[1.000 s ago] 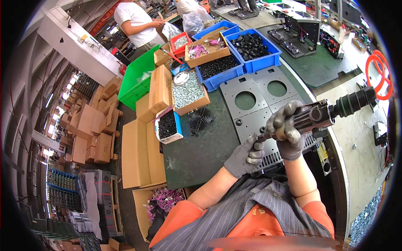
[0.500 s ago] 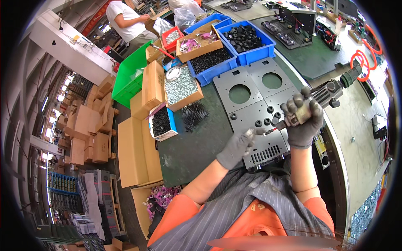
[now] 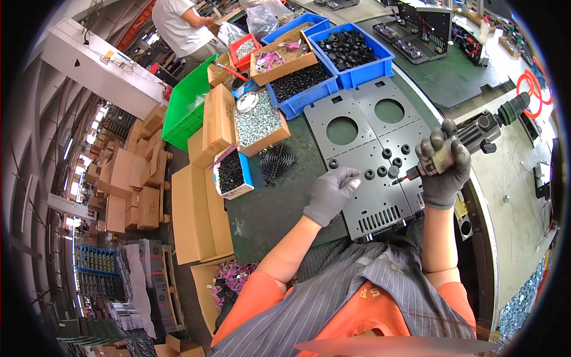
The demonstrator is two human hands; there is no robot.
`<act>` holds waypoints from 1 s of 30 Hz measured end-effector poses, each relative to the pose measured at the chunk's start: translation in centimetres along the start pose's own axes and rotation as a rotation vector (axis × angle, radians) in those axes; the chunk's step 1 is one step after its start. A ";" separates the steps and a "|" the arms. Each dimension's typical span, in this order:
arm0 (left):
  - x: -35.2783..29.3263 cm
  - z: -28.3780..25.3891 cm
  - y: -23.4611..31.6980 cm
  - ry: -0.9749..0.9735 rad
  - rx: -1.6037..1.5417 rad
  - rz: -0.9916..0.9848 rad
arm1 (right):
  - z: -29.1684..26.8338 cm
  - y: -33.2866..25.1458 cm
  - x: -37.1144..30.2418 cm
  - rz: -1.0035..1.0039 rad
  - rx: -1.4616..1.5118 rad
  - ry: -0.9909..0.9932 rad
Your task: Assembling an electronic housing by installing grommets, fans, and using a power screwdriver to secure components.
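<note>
My right hand (image 3: pixel 443 172), in a grey glove, is wrapped round a dark power screwdriver (image 3: pixel 480 132). Its red-collared bit points left, just over the grey metal panel (image 3: pixel 360 156), close to a small black round foot (image 3: pixel 394 171). At the panel's left edge is my gloved left hand (image 3: pixel 330 196), thumb and fingers pressed together; whatever is between them is too small or hidden to name. Several more black round feet (image 3: pixel 369 174) sit on the panel around its middle. Two big round holes are cut in its far part, and slots in its near part.
Beyond the panel stand blue bins (image 3: pixel 363 77) of black parts. Left of it are an open carton of small metal screws (image 3: pixel 259 116), a small box of black screws (image 3: pixel 231 172) and a black wire fan guard (image 3: pixel 278 162). A person in a white shirt (image 3: pixel 181 27) stands far left.
My right hand and the screwdriver have shifted right. My left hand has drawn back left from the bit tip, opening a gap between them. Another black foot shows beside my right hand.
</note>
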State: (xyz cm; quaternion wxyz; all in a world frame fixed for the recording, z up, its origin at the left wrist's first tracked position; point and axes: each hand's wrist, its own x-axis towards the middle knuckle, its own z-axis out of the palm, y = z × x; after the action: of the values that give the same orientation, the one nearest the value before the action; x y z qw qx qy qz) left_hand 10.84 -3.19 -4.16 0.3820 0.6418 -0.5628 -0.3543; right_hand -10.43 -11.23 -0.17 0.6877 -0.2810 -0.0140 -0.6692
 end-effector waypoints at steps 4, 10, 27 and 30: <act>0.1 0.4 -0.2 -0.011 0.139 0.011 | -0.8 0.0 -0.3 0.030 0.002 -0.006; 1.0 -1.6 -1.6 0.132 0.257 0.143 | -0.6 0.2 0.8 0.058 -0.032 0.026; 10.6 3.2 0.8 -0.326 0.301 0.064 | -1.4 1.5 3.3 0.007 -0.435 0.100; 10.9 1.6 0.7 -0.008 0.427 0.200 | -1.5 1.8 4.4 0.042 -0.566 0.057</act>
State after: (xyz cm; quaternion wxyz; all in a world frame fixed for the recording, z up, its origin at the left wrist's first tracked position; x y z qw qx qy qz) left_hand 10.32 -14.23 -4.53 0.2685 0.6474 -0.6874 -0.1903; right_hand -8.88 -15.92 -0.40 0.5959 -0.4430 0.1984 -0.6398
